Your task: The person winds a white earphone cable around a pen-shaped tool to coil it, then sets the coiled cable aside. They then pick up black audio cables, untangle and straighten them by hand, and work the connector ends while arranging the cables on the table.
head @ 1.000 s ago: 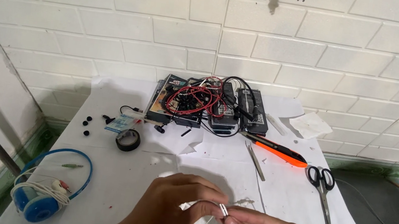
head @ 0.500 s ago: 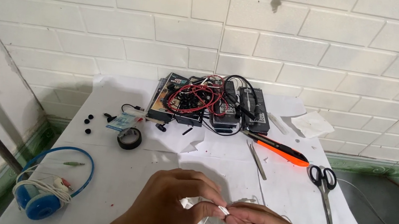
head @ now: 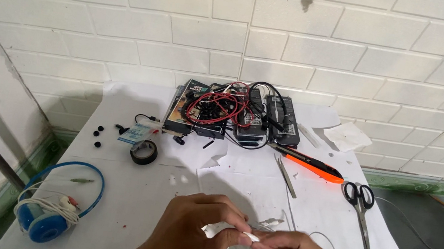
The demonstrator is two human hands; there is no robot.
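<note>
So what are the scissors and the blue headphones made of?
The scissors look like grey metal blades, dull rather than shiny, with glossy black loops that seem to be plastic. The headphones look like smooth blue plastic, going by the even colour of the thin band and round cup; their white cord looks rubbery.

Table (head: 149,202): covered in matt white paper sheets, lightly creased; wall behind of painted white brick, chalky and rough. Headphones (head: 47,215): glossy blue plastic with white cord; scissors (head: 361,211): black plastic handles, dull metal blades; utility knife (head: 311,165): orange and black plastic. Tape roll (head: 143,152): shiny black; wire (head: 287,237) between fingers: thin white plastic-sheathed.
</note>
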